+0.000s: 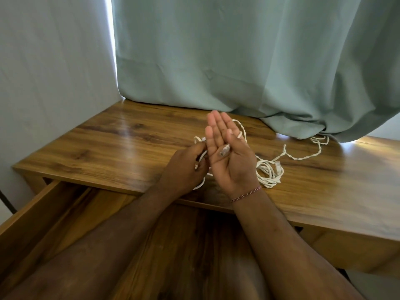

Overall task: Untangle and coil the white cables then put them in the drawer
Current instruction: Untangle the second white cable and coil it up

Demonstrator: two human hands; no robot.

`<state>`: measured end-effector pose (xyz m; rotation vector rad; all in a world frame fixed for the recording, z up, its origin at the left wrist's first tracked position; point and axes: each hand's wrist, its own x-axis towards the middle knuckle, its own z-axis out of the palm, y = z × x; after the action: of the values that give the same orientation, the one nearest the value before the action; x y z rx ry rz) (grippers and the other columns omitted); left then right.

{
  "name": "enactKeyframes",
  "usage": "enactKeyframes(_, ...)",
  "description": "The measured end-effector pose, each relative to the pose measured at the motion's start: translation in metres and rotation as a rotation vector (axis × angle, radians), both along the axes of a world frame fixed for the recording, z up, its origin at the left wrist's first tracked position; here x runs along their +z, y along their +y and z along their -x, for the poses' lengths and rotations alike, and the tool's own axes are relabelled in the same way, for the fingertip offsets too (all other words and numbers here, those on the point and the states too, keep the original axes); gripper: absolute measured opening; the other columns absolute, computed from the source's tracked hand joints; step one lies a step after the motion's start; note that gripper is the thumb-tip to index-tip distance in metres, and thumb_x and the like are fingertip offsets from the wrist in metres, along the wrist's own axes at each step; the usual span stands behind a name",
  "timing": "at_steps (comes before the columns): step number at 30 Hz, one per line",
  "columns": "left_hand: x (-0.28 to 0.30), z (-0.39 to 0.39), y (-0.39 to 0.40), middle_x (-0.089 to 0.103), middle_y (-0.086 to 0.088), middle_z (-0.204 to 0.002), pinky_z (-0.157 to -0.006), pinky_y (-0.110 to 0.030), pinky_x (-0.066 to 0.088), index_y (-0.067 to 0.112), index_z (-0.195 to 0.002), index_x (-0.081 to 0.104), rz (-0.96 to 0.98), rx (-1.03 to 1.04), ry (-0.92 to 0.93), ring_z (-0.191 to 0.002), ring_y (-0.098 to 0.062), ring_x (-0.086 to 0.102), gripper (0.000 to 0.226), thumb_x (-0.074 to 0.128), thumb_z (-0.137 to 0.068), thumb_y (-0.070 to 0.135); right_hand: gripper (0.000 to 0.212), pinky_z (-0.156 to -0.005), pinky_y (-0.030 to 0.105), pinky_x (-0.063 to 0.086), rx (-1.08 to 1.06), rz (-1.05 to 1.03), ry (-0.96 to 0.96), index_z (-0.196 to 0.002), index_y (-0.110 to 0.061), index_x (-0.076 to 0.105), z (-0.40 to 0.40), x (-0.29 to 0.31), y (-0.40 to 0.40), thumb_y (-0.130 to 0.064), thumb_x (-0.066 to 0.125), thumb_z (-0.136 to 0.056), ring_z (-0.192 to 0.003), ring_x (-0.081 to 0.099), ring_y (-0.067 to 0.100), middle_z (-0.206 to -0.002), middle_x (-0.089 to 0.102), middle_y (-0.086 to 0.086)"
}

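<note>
Right hand lies flat, thumb pinning a plug; left hand grips the cable above the tabletop.

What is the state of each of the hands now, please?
Left hand: fingers curled, gripping the white cable.
Right hand: palm up, fingers straight; thumb pins the cable's plug on the palm.
</note>
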<state>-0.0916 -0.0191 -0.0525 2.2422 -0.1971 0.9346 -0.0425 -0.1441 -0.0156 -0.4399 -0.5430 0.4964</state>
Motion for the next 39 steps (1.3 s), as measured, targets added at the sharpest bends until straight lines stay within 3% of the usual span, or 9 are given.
enactKeyframes(8, 0.017, 0.005, -0.016, 0.065, 0.005, -0.064, -0.052, -0.027, 0.049, 0.015, -0.077, 0.06, 0.232, -0.136, 0.261, -0.052, -0.013, 0.06, 0.018, 0.06, -0.085, -0.001, 0.045, -0.114, 0.04, 0.046, -0.468, 0.04, 0.14, -0.15, -0.003, 0.043, -0.014, 0.011, -0.003, 0.006, 0.038, -0.106, -0.134, 0.06, 0.022, -0.148, 0.057, 0.014)
enactKeyframes(11, 0.02, 0.008, -0.008, 0.065, 0.007, -0.076, -0.065, -0.033, 0.049, 0.02, -0.081, 0.067, -0.261, -0.021, 0.224, -0.07, -0.01, 0.056, 0.011, 0.057, -0.085, 0.023, 0.038, -0.109, 0.032, 0.049, -0.969, 0.509, -0.322, -0.141, -0.007, 0.053, -0.028, -0.001, -0.019, -0.002, 0.043, -0.105, -0.124, 0.065, 0.014, -0.132, 0.066, 0.002)
enactKeyframes(13, 0.026, 0.009, -0.005, 0.06, 0.007, -0.076, -0.062, -0.034, 0.044, 0.019, -0.079, 0.066, -0.297, 0.037, 0.12, -0.07, -0.012, 0.051, 0.013, 0.055, -0.086, 0.024, 0.036, -0.098, 0.021, 0.046, -1.245, 0.934, -0.745, -0.135, -0.009, 0.059, -0.037, -0.017, -0.032, -0.004, 0.045, -0.103, -0.116, 0.066, 0.016, -0.125, 0.068, 0.002)
enactKeyframes(18, 0.039, 0.01, 0.007, 0.058, 0.007, -0.08, -0.057, -0.03, 0.039, 0.018, -0.076, 0.066, -0.285, 0.171, -0.032, -0.067, -0.014, 0.053, 0.008, 0.063, -0.083, 0.018, 0.028, -0.082, 0.027, 0.046, -1.249, 1.175, -1.027, -0.122, -0.013, 0.065, -0.035, -0.02, -0.034, -0.017, 0.045, -0.104, -0.101, 0.069, 0.023, -0.111, 0.073, 0.005)
enactKeyframes(21, 0.047, 0.013, 0.016, 0.058, 0.003, -0.089, -0.062, -0.025, 0.038, 0.012, -0.082, 0.068, -0.221, 0.093, -0.138, -0.074, -0.009, 0.051, 0.011, 0.064, -0.086, 0.002, 0.031, -0.067, 0.038, 0.052, -1.062, 1.196, -1.094, -0.099, -0.016, 0.067, -0.027, -0.02, -0.022, -0.033, 0.04, -0.1, -0.073, 0.066, 0.02, -0.079, 0.07, -0.002)
enactKeyframes(24, 0.046, 0.011, 0.024, 0.061, -0.003, -0.106, -0.075, -0.02, 0.044, 0.011, -0.107, 0.074, -0.216, 0.034, -0.18, -0.092, -0.012, 0.058, 0.022, 0.059, -0.096, 0.0, 0.035, -0.051, 0.031, 0.042, -0.575, 1.009, -0.788, -0.082, -0.004, 0.067, -0.02, -0.018, -0.018, -0.027, 0.042, -0.091, -0.05, 0.053, 0.015, -0.055, 0.057, -0.003)
enactKeyframes(33, 0.046, 0.008, 0.027, 0.066, 0.0, -0.111, -0.081, -0.038, 0.049, 0.019, -0.127, 0.066, -0.287, 0.185, -0.136, -0.1, -0.019, 0.061, 0.033, 0.046, -0.1, 0.015, 0.052, -0.036, 0.017, 0.022, 0.547, 0.513, -0.42, -0.081, 0.001, 0.058, -0.008, -0.009, -0.022, -0.041, 0.037, -0.102, -0.031, 0.02, 0.014, -0.044, 0.041, 0.002)
enactKeyframes(36, 0.047, 0.008, 0.026, 0.056, -0.004, -0.099, -0.075, -0.026, 0.038, 0.014, -0.122, 0.069, -0.323, 0.234, -0.15, -0.089, -0.018, 0.053, 0.052, 0.046, -0.079, -0.001, 0.04, -0.034, 0.018, 0.018, 0.655, 0.514, -0.46, -0.076, 0.0, 0.062, 0.001, -0.014, -0.016, -0.035, 0.057, -0.094, -0.027, 0.027, 0.012, -0.044, 0.048, 0.005)
enactKeyframes(39, 0.045, 0.007, 0.025, 0.054, -0.006, -0.097, -0.078, -0.023, 0.035, 0.01, -0.12, 0.07, -0.32, 0.272, -0.17, -0.089, -0.019, 0.051, 0.053, 0.049, -0.074, -0.007, 0.017, -0.038, 0.02, 0.04, 0.536, 0.539, -0.517, -0.073, -0.004, 0.068, 0.009, -0.016, -0.012, -0.015, 0.057, -0.08, -0.042, 0.06, 0.017, -0.062, 0.067, 0.017)
